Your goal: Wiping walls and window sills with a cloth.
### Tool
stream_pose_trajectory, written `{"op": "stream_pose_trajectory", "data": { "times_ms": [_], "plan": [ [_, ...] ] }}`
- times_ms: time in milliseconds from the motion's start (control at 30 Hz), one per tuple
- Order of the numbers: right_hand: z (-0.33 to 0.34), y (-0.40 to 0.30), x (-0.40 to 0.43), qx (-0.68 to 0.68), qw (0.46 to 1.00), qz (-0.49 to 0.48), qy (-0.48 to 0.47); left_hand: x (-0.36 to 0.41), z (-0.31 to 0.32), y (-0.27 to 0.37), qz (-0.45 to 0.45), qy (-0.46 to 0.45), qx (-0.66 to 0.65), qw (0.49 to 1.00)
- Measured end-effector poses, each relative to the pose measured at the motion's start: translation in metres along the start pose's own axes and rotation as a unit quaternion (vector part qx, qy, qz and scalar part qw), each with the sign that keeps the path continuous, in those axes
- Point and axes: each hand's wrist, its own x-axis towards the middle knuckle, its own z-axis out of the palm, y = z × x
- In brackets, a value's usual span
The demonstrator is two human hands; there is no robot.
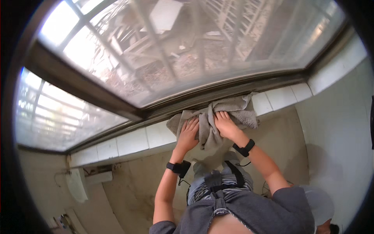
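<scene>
A crumpled grey towel (209, 125) lies over the white-tiled window sill (131, 143) and hangs past its front edge. My left hand (188, 133) rests palm down on the towel's left part, fingers pointing to the window. On its middle-right part lies my right hand (226, 124), fingertips partly tucked by a fold. Neither hand plainly grips the cloth. The towel's far edge touches the dark window frame (204, 95). Black bands with small devices are on both wrists.
Behind the dirty window glass (190, 67) stand bars, with rubble beyond. A thick frame post (87, 84) divides the panes. A pale wall (344, 117) borders the sill at right. White fixtures (76, 184) sit low at left. Part of another person (323, 226) shows at bottom right.
</scene>
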Motion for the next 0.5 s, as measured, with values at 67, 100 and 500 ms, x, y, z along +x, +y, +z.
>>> {"op": "stream_pose_trajectory", "data": {
  "times_ms": [67, 100, 500],
  "plan": [
    [0.000, -0.040, 0.023, 0.030, 0.999, -0.041, 0.006, -0.033, -0.021, -0.028, -0.033, 0.009, 0.007, 0.999],
    [0.002, -0.064, 0.035, 0.063, 0.996, -0.065, 0.011, -0.053, -0.032, -0.043, -0.054, 0.007, 0.013, 0.998],
    [0.018, -0.266, 0.167, 0.179, 0.950, -0.257, -0.012, -0.211, -0.113, -0.185, -0.202, 0.133, -0.054, 0.969]
  ]
}}
